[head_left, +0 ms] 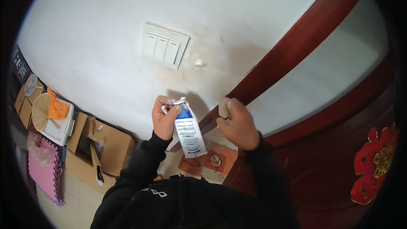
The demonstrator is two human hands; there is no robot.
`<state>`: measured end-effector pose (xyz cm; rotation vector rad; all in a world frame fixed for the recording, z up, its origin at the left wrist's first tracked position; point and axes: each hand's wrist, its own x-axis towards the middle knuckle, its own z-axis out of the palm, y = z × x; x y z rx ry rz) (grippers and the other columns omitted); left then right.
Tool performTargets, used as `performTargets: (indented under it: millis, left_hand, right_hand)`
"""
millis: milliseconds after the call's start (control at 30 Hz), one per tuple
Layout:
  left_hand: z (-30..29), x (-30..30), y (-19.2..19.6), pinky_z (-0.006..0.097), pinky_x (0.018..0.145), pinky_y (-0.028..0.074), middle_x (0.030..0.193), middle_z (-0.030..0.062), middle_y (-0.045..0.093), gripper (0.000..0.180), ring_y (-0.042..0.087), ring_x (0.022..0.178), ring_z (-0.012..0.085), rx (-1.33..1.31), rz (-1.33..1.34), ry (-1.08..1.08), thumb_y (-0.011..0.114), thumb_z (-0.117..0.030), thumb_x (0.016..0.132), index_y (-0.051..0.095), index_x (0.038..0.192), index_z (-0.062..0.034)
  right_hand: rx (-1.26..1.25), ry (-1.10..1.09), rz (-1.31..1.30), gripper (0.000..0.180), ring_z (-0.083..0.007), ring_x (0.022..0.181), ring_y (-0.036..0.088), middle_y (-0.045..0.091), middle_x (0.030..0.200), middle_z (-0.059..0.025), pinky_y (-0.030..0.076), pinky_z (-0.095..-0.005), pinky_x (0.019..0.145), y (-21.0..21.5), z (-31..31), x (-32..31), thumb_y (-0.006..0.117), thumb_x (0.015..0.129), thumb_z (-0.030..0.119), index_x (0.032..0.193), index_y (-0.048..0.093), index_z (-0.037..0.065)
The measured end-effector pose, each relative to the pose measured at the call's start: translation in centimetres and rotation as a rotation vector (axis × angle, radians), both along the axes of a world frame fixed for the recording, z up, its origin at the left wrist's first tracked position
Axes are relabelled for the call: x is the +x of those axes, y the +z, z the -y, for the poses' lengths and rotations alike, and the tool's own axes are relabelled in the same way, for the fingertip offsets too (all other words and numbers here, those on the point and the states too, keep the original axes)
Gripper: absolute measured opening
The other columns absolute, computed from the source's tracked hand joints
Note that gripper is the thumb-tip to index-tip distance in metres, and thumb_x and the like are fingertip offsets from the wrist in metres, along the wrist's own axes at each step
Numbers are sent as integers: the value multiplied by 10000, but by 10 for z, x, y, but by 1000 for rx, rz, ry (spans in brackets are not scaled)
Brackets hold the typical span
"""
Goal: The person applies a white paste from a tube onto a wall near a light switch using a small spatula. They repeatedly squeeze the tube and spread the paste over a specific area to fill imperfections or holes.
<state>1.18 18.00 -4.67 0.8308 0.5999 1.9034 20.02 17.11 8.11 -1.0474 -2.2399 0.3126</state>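
Note:
My left hand [164, 116] is closed around a white and blue squeeze tube [189, 133]. The tube's opening points up and has white paste on it. A small white stick-like piece [164, 110] pokes out between the same fingers. Off to the right, my right hand [241, 124] pinches a small, pale, flat piece [224, 107], smeared whitish; its exact kind cannot be made out. On the wall ahead, a dab of white paste [199, 64] sits just right of a three-rocker light switch [165, 45]. Neither hand touches the wall.
A dark red door frame [271, 72] slants up on the right, beside a red door with a red and gold decoration [373, 167]. At the left stand an open cardboard box [112, 144], pink foam mats [42, 169] and a round hand fan [41, 111]. A patterned mat [212, 161] lies below.

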Motion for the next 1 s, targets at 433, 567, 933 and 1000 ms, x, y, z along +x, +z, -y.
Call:
performTargets:
  millis: [433, 567, 933, 1000]
  left_hand:
    - [98, -13, -14, 273, 673, 507, 845, 80, 574, 215, 605, 771, 153, -125, 41, 56, 575, 25, 820, 415, 922, -77]
    - [109, -12, -12, 263, 630, 506, 866, 98, 588, 229, 582, 717, 143, -127, 14, 106, 601, -61, 820, 413, 945, -97]
    - [115, -39, 1, 282, 636, 503, 869, 118, 568, 230, 590, 749, 185, -100, -22, 60, 576, -41, 823, 394, 948, -106]
    - [118, -50, 2, 272, 666, 484, 850, 114, 569, 213, 587, 761, 186, -86, -44, 73, 571, -46, 826, 403, 944, -102]
  right_hand:
    - [-1164, 467, -317, 310, -159, 1051, 536, 594, 1092, -95, 399, -279, 930, -24, 10, 72, 590, 856, 80, 1134, 533, -46]
    - [-694, 265, -170, 217, -115, 736, 585, 634, 873, -49, 462, -242, 659, -43, 11, 51, 600, 878, 128, 1041, 565, -10]
    - [-575, 214, -1039, 188, -68, 492, 438, 495, 624, -15, 351, -200, 446, -25, -11, -63, 454, 975, 159, 851, 493, 24]
    - [-518, 164, -1105, 230, -80, 473, 423, 487, 609, -31, 349, -210, 438, -29, -20, -78, 451, 980, 198, 819, 464, 35]
